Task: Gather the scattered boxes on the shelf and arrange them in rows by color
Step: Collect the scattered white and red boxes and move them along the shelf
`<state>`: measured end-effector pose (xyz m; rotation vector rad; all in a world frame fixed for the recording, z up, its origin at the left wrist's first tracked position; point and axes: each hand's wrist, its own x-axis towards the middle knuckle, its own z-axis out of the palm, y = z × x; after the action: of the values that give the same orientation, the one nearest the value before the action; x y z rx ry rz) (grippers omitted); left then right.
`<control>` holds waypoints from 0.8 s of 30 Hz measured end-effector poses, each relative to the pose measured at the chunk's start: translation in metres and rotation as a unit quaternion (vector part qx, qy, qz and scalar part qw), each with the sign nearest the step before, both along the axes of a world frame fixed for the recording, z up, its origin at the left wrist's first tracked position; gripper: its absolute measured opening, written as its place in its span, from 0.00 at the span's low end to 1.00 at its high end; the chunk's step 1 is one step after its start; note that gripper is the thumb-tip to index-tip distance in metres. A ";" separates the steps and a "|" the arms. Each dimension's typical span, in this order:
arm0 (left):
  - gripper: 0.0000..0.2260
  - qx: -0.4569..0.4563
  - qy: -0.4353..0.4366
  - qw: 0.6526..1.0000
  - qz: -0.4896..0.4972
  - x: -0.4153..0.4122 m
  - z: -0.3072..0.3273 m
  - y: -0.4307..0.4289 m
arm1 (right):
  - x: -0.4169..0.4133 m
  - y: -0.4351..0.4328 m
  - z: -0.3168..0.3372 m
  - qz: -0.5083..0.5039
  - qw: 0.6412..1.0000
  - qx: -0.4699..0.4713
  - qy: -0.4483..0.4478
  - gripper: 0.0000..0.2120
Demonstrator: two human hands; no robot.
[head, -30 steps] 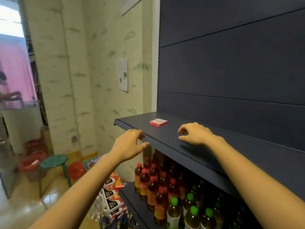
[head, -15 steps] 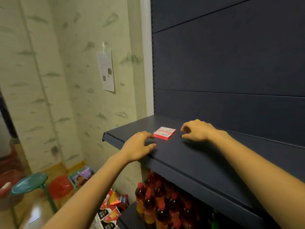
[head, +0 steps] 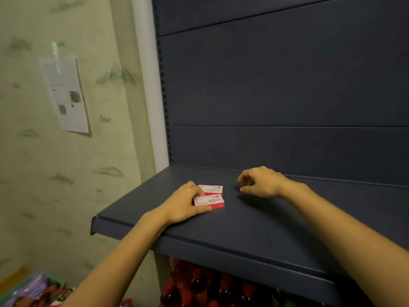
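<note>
Two small red-and-white boxes lie side by side on the dark blue shelf [head: 254, 220], near its left end. The near box [head: 209, 201] has my left hand [head: 183, 204] against its left side, thumb along its front edge and fingers curled over its far left corner. Just behind it sits the far box [head: 211, 189], partly hidden by my fingers. My right hand [head: 261, 182] hovers over the shelf to the right of the boxes, fingers loosely curled, holding nothing.
The shelf's dark back panel [head: 287, 96] rises behind the boxes. Left of the shelf is a wallpapered wall with a taped paper notice [head: 65, 94]. Red-capped bottles [head: 199, 289] stand on the lower shelf. Packets lie on the floor at bottom left [head: 33, 293].
The view has moved in closer to the shelf's left end. My left hand went forward from the shelf's front edge onto the near box. My right hand stayed just right of the boxes.
</note>
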<state>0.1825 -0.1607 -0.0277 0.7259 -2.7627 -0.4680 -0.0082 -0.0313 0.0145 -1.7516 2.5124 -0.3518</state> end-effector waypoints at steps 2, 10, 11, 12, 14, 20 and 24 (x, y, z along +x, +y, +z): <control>0.18 0.008 -0.017 0.999 -0.028 0.005 0.001 -0.007 | 0.009 -0.008 -0.004 -0.010 1.000 -0.009 -0.011 0.19; 0.16 -0.035 0.074 0.995 -0.059 0.046 0.026 -0.029 | 0.045 -0.041 -0.029 -0.035 0.998 -0.036 -0.036 0.30; 0.15 -0.041 0.094 0.993 -0.055 0.050 0.029 -0.032 | 0.048 -0.044 -0.031 -0.041 0.998 -0.030 -0.032 0.29; 0.15 -0.048 0.114 0.991 -0.050 0.052 0.032 -0.035 | 0.050 -0.047 -0.034 -0.048 0.998 -0.025 -0.025 0.26; 0.14 -0.057 0.147 0.987 -0.041 0.055 0.036 -0.039 | 0.053 -0.048 -0.036 -0.064 0.998 -0.025 -0.017 0.22; 0.15 -0.064 0.169 0.982 -0.061 0.043 0.047 -0.035 | 0.039 -0.004 -0.030 -0.104 0.993 -0.055 0.003 0.22; 0.16 -0.044 0.153 0.982 -0.105 0.008 0.051 -0.007 | 0.015 0.061 -0.020 -0.149 0.985 -0.082 0.028 0.22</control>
<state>0.1901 -0.1677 0.0235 0.3104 -2.5580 -0.4521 0.0069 0.0301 -0.0059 -1.4470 2.8655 -0.5455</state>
